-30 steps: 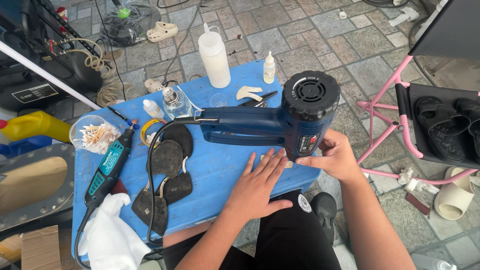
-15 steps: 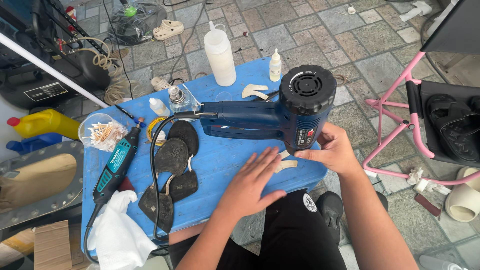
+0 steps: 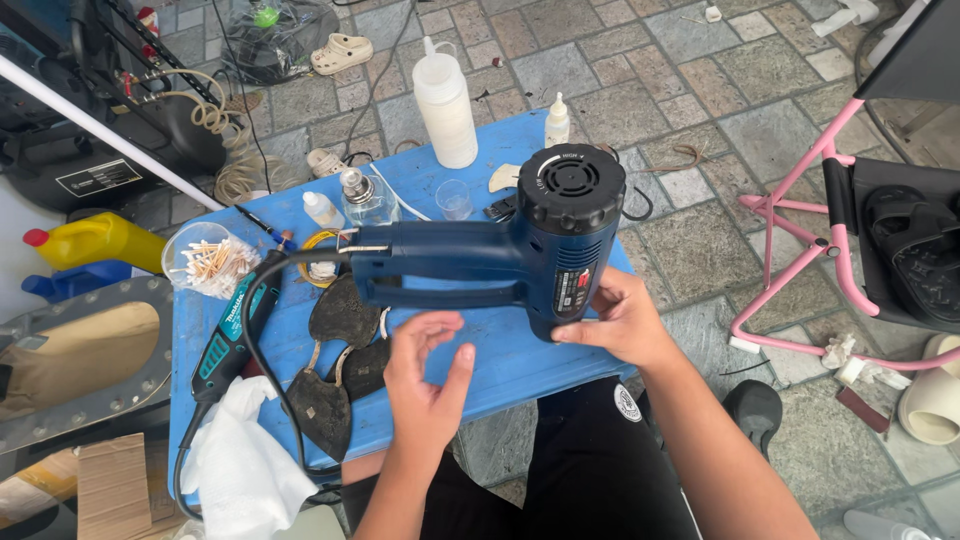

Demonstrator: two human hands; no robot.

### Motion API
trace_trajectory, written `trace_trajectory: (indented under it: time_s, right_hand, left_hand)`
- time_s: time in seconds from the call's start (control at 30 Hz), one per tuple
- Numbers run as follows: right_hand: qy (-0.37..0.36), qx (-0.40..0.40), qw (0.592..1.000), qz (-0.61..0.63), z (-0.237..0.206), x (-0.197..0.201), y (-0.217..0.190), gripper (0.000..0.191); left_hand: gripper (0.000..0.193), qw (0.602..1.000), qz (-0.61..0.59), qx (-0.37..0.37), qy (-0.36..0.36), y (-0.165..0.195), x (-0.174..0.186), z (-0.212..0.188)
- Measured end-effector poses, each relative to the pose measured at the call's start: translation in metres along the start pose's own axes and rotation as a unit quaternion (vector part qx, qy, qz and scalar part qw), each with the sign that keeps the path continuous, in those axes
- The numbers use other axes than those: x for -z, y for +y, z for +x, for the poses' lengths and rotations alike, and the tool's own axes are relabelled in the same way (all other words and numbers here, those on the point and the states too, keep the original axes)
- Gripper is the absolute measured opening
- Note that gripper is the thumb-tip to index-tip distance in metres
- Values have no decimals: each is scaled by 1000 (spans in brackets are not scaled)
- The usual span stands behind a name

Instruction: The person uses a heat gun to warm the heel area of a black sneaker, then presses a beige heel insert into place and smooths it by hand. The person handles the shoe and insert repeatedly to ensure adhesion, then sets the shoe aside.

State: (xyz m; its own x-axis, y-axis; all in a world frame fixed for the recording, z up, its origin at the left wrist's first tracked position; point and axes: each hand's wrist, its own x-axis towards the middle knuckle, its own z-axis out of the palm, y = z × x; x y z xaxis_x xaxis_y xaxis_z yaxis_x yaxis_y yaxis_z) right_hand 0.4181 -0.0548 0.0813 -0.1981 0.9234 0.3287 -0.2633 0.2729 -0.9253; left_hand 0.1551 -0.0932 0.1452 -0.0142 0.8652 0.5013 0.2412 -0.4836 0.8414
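We are steadying the blue heat gun (image 3: 520, 255) upright on the blue table (image 3: 500, 365), right hand (image 3: 618, 322) fingers wrapped round its barrel; left hand (image 3: 425, 375) is hovering loose-fingered, empty, just beneath its handle; next, we judge, comes a firm grip there.

We've got a dark blue heat gun (image 3: 500, 265) with a black round back end, sitting over a bright blue surface (image 3: 520, 365). There's a teal and black rotary tool (image 3: 232, 335), a white rag (image 3: 245, 465), a milky white squeeze bottle (image 3: 446, 105), a yellow jug (image 3: 95, 240) with a red cap, and a pink chair frame (image 3: 800, 210).
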Motion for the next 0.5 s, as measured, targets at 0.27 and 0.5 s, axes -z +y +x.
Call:
trace_trajectory:
  time_s: [0.27,0.5]
  right_hand:
    - [5,-24,997,-71,-40,45,-26,55]
    - [-20,-17,996,-89,-45,47,-74,64]
  left_hand:
    - [56,880,376,-280,-80,109,4,23]
    - [62,828,430,-275,-231,123,-43,56]
